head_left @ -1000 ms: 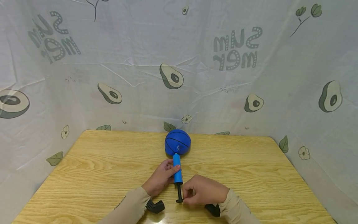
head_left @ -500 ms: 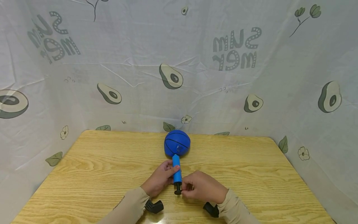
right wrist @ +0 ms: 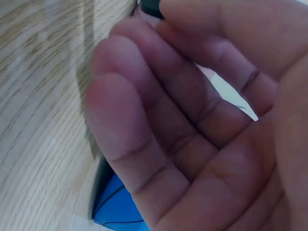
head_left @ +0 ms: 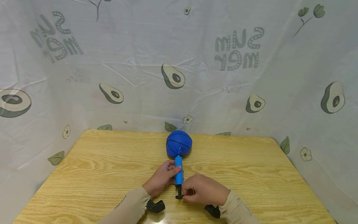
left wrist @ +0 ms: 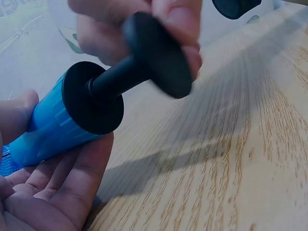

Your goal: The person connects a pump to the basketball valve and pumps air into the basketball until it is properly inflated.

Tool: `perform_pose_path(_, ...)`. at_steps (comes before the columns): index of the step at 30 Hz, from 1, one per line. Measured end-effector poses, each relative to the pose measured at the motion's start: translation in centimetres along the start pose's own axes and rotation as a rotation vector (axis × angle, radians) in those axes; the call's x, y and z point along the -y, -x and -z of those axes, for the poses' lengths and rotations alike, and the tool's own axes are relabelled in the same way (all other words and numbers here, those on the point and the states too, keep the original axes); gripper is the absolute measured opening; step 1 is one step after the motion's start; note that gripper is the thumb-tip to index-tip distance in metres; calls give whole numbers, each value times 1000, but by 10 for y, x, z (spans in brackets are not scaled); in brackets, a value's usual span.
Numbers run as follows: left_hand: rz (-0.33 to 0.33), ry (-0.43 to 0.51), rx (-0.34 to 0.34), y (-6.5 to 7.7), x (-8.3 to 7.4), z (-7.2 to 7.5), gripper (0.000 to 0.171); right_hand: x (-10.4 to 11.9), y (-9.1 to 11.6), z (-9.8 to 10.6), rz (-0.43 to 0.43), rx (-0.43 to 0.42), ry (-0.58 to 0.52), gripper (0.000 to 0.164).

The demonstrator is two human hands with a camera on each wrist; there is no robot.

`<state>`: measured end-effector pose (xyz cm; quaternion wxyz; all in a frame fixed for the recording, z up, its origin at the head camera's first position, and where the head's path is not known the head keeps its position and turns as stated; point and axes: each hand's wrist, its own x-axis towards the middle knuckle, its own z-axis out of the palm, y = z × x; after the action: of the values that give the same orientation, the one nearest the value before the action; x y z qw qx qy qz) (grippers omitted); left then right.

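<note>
A blue hand pump [head_left: 178,179] points away from me, its nozzle end up against a blue ball with black seam lines [head_left: 179,142]. The ball looks dented low on its sides. My left hand [head_left: 160,178] grips the pump's barrel, thumb on top and fingers beneath. With thumb and index finger, my right hand [head_left: 206,189] pinches the edge of the black plunger handle [left wrist: 159,55]. Part of the black rod shows between barrel and handle. In the right wrist view the other fingers curl loosely, and the handle is mostly hidden. Whether a needle enters the ball cannot be seen.
The wooden table [head_left: 112,155] extends to both sides of the hands. A pale curtain [head_left: 134,102] printed with avocados hangs behind and beside it. Black devices [head_left: 155,206] are strapped at both wrists.
The plunger went in toward the barrel by half a second ago and is now drawn partly back out by the right hand. The left hand and ball stay nearly in place.
</note>
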<state>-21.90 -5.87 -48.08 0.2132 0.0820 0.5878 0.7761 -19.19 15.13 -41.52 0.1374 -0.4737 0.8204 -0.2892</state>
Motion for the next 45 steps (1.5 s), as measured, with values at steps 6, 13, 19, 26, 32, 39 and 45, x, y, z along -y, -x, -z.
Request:
perform_pose_path(6, 1, 11, -12, -1, 1, 0, 58, 4, 2, -3, 10, 85, -49, 18)
perform_pose_path(13, -4, 10, -13, 0, 2, 1, 59, 11, 3, -3, 42, 217, -131, 15)
perform_pose_path(19, -2, 17, -16, -2, 4, 4, 58, 13, 2, -3, 67, 223, -148, 17)
perform_pose_path(26, 8, 12, -31, -2, 3, 3, 57, 6, 1, -3, 1, 102, -93, 21)
perform_pose_path(32, 21, -15, -52, -3, 0, -2, 58, 1, 2, -1, -95, -24, -49, 21)
perform_pose_path(39, 29, -20, -54, -1, 0, -3, 58, -3, 1, -1, -143, -107, -41, 18)
perform_pose_path(45, 22, -11, -35, -1, 0, 0, 61, -4, 0, 0, -154, -92, 27, 18)
